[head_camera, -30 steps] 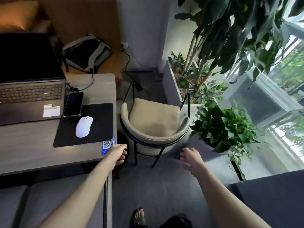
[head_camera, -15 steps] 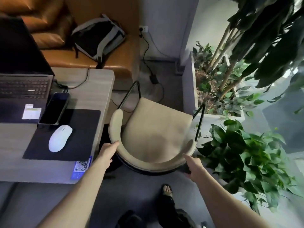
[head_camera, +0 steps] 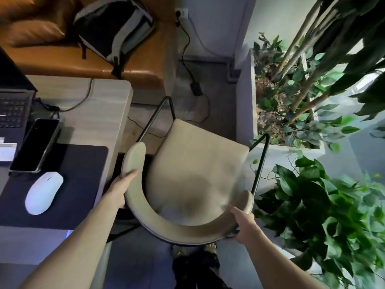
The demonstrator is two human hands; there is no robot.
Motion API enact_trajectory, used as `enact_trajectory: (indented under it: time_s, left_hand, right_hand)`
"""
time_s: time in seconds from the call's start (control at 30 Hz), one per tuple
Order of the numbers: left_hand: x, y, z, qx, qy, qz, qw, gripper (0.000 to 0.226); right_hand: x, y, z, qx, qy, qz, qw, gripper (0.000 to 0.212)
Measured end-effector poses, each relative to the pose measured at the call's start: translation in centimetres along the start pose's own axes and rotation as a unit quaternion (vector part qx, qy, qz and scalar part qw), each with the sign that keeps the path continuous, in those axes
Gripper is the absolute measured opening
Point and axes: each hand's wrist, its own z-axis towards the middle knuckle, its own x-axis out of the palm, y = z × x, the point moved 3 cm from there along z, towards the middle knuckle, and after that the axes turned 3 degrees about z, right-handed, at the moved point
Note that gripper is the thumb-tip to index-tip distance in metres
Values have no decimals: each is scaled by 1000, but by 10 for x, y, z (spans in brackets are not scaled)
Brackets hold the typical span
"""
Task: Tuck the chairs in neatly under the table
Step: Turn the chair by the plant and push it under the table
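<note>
A beige cushioned chair [head_camera: 195, 163] with a curved backrest and thin black metal frame stands directly below me, beside the right end of the light wooden table [head_camera: 104, 113]. My left hand [head_camera: 120, 188] grips the left side of the curved backrest. My right hand [head_camera: 243, 224] holds the right end of the backrest near the black frame rod. The chair's seat lies outside the table's edge, angled slightly toward it.
On the table lie a laptop [head_camera: 12, 109], a phone [head_camera: 35, 144], a white mouse [head_camera: 43, 192] on a dark pad. A white planter with tall plants [head_camera: 291, 97] and a leafy pot plant [head_camera: 325, 209] crowd the right. A backpack [head_camera: 112, 28] rests on the orange sofa; cables cross the floor.
I have stepped up to the chair and both hands, free a second ago, have closed on its backrest. The view now looks more steeply down on the seat.
</note>
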Motion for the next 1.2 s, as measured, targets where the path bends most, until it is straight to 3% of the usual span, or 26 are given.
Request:
enact_trajectory:
  time_s: [0.17,0.37,0.73,1.2]
  left_hand:
    - [3,-2,9,-2,-8,44,999,68]
    - [2,4,5,37,-16,48,998,53]
    - [5,33,-19,22,0,22,1000,51]
    - [66,113,-78,-73,-8,-110,991,49]
  right_hand:
    - [0,-7,11,0,8,17,1000,71]
    - [-5,-8,8,-6,15,40,999,42]
    - [-17,18,1,-50,16,31,998,39]
    - [-46,124,58,-78,73,-161,981,41]
